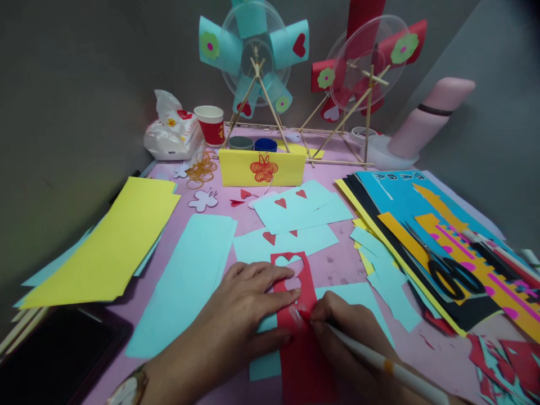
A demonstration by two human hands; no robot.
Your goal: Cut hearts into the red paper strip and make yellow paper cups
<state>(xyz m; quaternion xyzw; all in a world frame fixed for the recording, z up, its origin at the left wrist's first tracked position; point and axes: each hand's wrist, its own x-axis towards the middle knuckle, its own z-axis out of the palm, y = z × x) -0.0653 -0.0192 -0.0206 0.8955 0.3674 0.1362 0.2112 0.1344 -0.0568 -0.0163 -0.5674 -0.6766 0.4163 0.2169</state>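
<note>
Pink table (337, 264), two paper wheels (253, 50)

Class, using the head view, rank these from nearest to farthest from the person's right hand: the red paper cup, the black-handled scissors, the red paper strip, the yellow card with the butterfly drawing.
1. red paper strip: directly under the right hand, touching it.
2. black-handled scissors: to the right, on the coloured sheets.
3. yellow card: farther back, centre.
4. red paper cup: farthest, back left beside the tissue pack.
</note>
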